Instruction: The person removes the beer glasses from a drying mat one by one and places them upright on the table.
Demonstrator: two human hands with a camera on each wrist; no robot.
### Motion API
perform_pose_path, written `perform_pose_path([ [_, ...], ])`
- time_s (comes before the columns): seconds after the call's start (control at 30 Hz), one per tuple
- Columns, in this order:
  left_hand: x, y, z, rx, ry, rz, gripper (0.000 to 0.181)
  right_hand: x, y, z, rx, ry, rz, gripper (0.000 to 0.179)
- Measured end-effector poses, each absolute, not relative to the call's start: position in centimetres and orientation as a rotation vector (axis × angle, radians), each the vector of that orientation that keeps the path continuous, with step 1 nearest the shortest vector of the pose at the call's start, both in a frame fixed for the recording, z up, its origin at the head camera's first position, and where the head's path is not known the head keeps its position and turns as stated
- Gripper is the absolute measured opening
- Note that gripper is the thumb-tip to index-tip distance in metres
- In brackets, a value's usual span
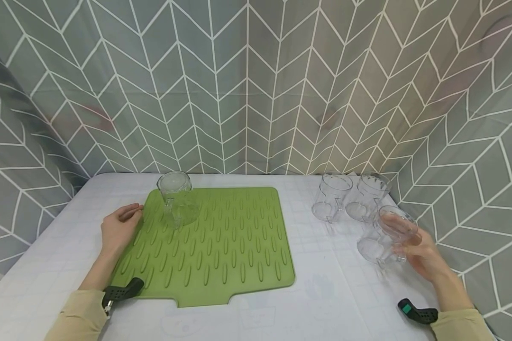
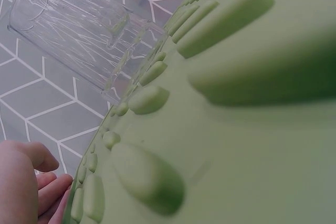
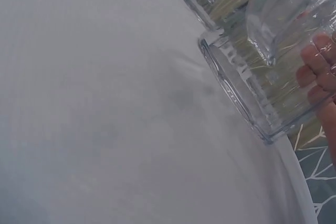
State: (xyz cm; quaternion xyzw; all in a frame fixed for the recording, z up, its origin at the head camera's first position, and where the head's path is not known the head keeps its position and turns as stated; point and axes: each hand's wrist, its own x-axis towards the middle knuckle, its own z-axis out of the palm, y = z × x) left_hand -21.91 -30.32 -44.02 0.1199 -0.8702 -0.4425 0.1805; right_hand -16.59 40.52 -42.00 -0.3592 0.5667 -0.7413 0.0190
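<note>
Left hand (image 1: 118, 229) loosely curled beside green mat (image 1: 222, 246), right hand (image 1: 424, 255) partly behind clear mug (image 1: 373, 241), grip unclear.

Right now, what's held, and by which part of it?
Right hand holds the nearest mug round its side wall. Left hand appears to hold nothing.

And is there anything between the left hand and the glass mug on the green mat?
Nothing stands between the left hand and that glass mug; the head view shows only a stretch of the ridged green mat there.
</note>
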Motion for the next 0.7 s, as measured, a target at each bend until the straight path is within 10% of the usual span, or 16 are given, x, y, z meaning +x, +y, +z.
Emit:
perform_pose_path([
  [0.7, -21.9, -30.3, -44.0, 0.317, -2.433, -1.263, 0.04, -16.6, 41.8, -42.2, -1.089, 1.928, -2.184, 0.079],
])
